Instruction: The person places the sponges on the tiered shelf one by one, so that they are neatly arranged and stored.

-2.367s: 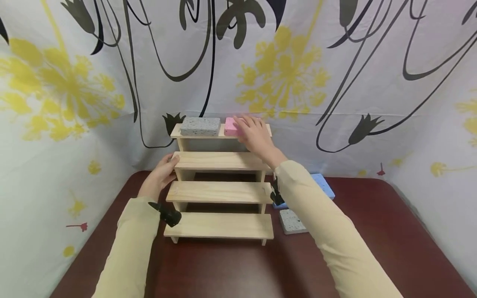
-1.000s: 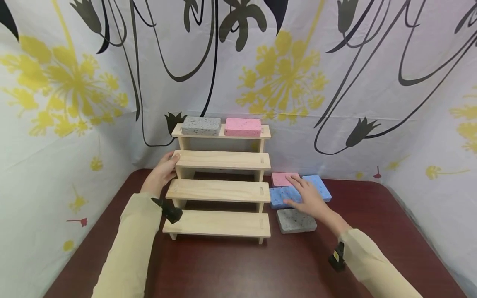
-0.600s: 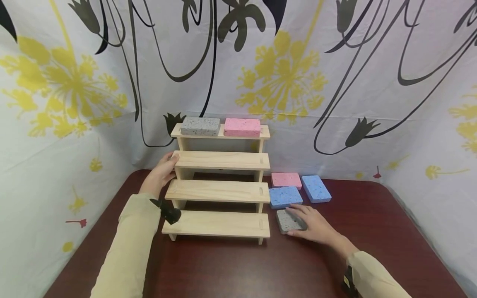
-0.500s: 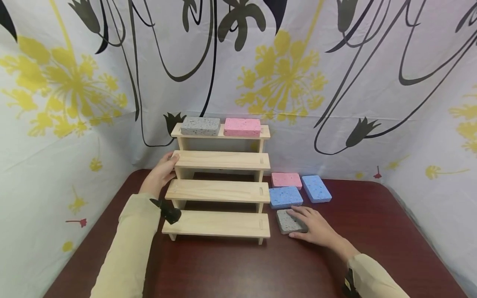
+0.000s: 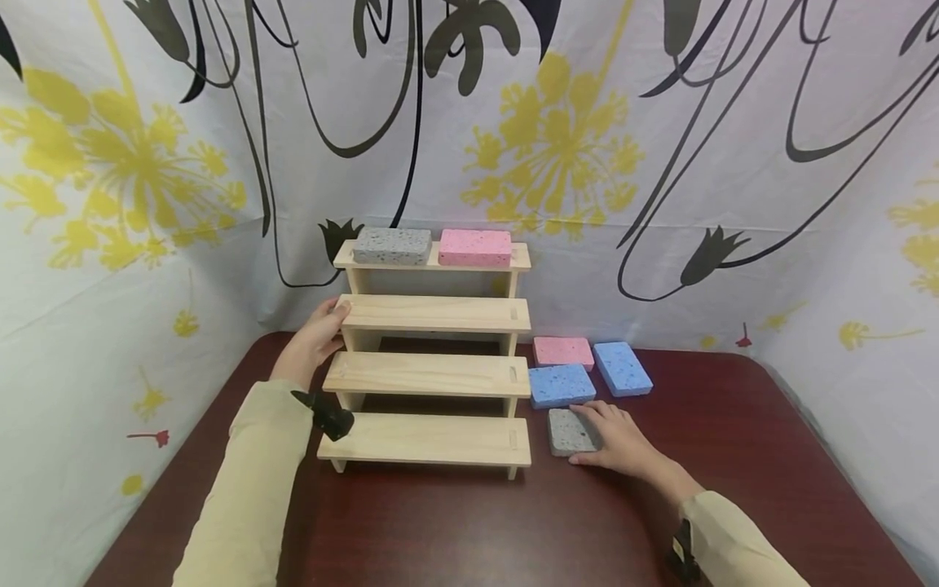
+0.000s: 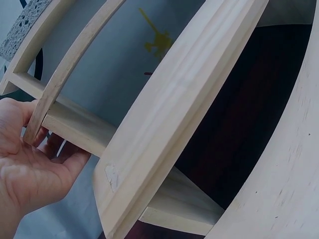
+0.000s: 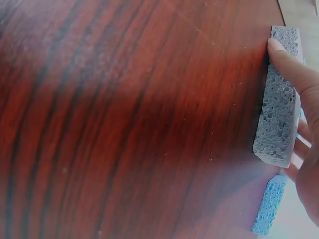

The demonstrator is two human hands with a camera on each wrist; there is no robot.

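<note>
A wooden four-step rack stands on the table, with a grey sponge and a pink sponge side by side on its top step. My left hand holds the left end of the second step from the top; in the left wrist view, thumb and fingers wrap that board's end. Right of the rack, my right hand grips another grey sponge. The right wrist view has the thumb on one long side of this grey sponge and fingers behind it. Whether it touches the table is unclear.
Behind the held sponge lie a blue sponge close to the rack, a second blue sponge set at an angle, and a pink sponge. Patterned cloth encloses the dark red table at the back and sides.
My right hand has left the pink sponge on the top step, come down to the right and taken hold of the grey sponge, which has turned slightly. My left hand stays put.
</note>
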